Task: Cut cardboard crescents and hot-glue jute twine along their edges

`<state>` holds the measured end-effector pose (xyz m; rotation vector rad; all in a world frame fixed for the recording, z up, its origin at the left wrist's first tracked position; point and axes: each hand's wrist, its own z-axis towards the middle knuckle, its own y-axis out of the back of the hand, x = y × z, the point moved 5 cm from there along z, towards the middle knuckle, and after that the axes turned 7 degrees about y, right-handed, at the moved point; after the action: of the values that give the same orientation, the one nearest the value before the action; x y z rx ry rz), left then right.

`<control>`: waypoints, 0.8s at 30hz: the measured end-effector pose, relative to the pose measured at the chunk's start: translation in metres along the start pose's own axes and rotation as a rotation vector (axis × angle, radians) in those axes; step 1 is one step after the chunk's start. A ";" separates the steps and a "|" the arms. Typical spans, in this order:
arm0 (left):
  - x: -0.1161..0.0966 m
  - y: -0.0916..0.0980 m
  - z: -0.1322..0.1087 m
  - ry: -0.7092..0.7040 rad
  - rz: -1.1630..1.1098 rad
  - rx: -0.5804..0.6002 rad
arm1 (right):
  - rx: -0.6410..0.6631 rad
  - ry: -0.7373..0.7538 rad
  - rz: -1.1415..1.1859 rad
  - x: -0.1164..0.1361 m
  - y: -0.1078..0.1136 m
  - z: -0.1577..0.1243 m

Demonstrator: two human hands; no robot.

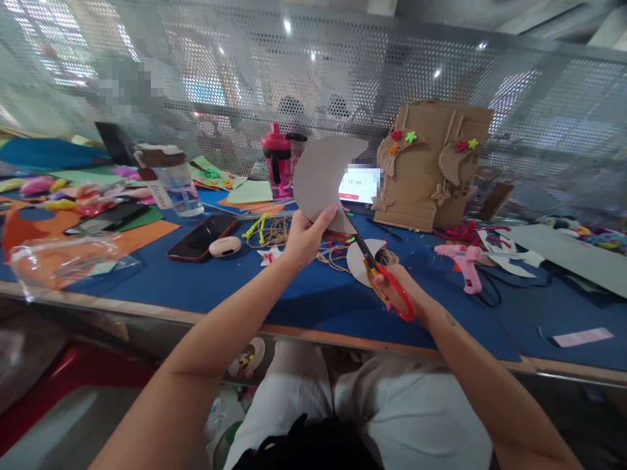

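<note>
My left hand (313, 235) pinches the lower part of a grey crescent-shaped card (321, 171), held upright above the blue table. In my right hand (399, 287) is a pair of scissors (399, 295) with red and yellow handles, my fingers closed around them. Their dark blades point up and left, meeting the card's lower tip; whether they grip it I cannot tell. Behind the blades, a smaller grey card crescent (359, 261) lies on the table over some brown twine (333, 261).
A pink glue gun (465, 264) lies to the right. At the back stand decorated cardboard (416, 186), a lit phone screen (365, 184) and a pink bottle (278, 163). To the left are a dark phone (203, 237), an earbud case (225, 246) and a clear bottle (176, 183).
</note>
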<state>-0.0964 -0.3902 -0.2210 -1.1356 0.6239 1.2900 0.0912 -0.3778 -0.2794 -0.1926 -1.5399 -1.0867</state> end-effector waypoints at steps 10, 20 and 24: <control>-0.001 0.000 0.000 -0.001 -0.027 0.009 | -0.035 0.019 -0.080 0.015 0.001 -0.003; -0.005 -0.001 0.001 0.018 -0.022 -0.005 | 0.081 0.189 -0.073 0.010 -0.004 0.002; -0.005 -0.002 0.001 0.057 -0.050 0.006 | 0.118 0.219 -0.075 0.008 -0.004 0.003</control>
<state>-0.0961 -0.3912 -0.2157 -1.1794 0.6370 1.2165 0.0839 -0.3814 -0.2745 0.0638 -1.4173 -1.0358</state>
